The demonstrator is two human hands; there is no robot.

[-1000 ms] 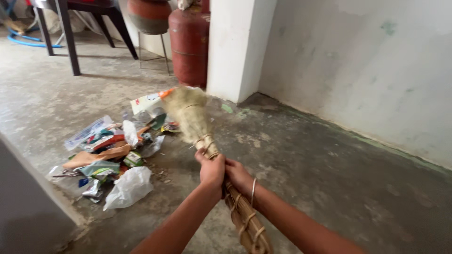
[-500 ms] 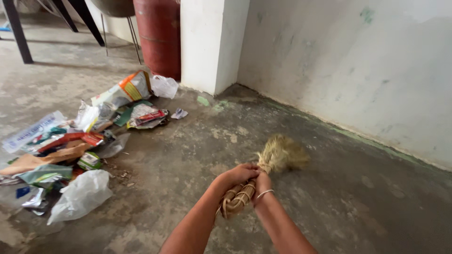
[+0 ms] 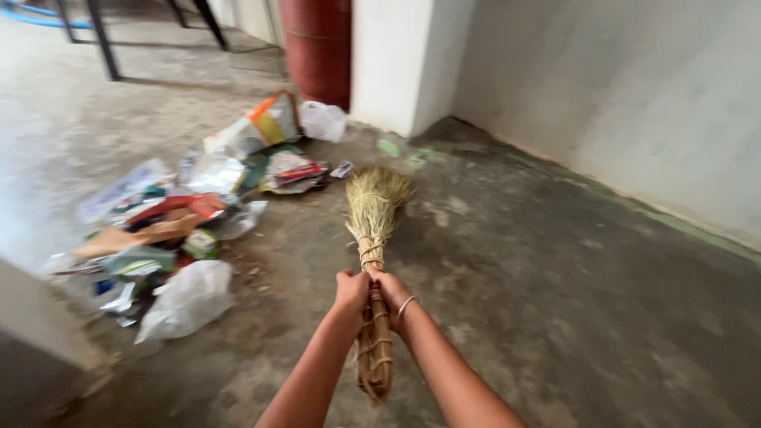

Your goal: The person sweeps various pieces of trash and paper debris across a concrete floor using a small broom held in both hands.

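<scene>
Both hands on straw broom, centre frame

Left hand (image 3: 351, 290) and right hand (image 3: 390, 292) both closed around the bound handle of the straw broom (image 3: 371, 230); bristles touch the floor (image 3: 555, 301) near the litter pile (image 3: 182, 230) at left. Looks light, handle stiff, bristles springy; best gripped at the bindings.

Stained grey concrete floor (image 3: 555, 261), pale scuffed wall (image 3: 634, 103), white pillar (image 3: 396, 63), dark furniture legs (image 3: 99, 40), soft daylight

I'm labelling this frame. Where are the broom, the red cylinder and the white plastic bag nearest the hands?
broom (image 3: 375, 202), head view, on its straw bristles.
red cylinder (image 3: 319, 49), head view, on its side wall.
white plastic bag (image 3: 186, 297), head view, on its middle.
</scene>
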